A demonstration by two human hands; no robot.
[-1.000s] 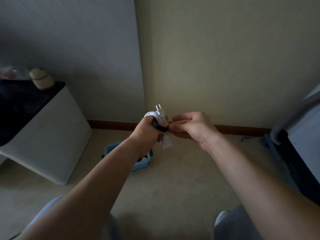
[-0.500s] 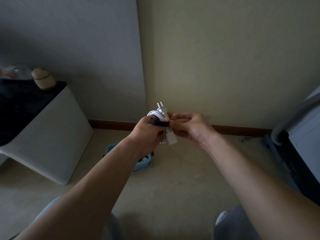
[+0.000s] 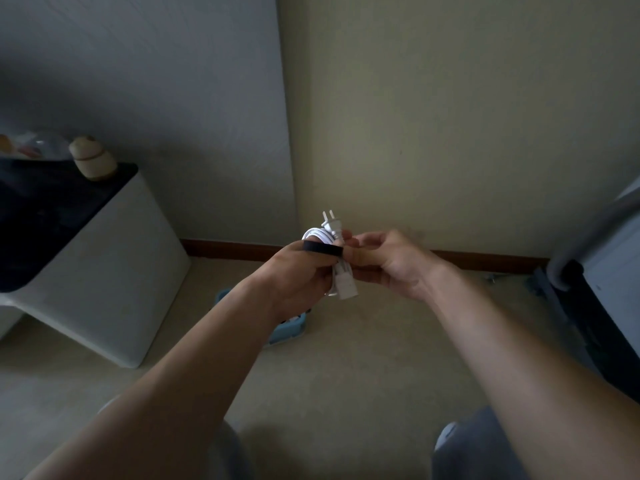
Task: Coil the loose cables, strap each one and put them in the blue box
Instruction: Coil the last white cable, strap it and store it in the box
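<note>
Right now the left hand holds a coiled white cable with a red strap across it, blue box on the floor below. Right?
The strap is black, not red; the head view shows it. Otherwise yes: the left hand holds a coiled white cable, blue box on the floor below.

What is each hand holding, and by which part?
Left hand grips the coiled white cable mid-bundle; right hand seems to pinch the black strap by its end.

We face a dim corner: grey wall (image 3: 138, 81), cream wall (image 3: 450, 98), brown skirting board (image 3: 225, 245), beige carpet (image 3: 363, 375), and a black-topped white cabinet (image 3: 114, 271) at left.
</note>
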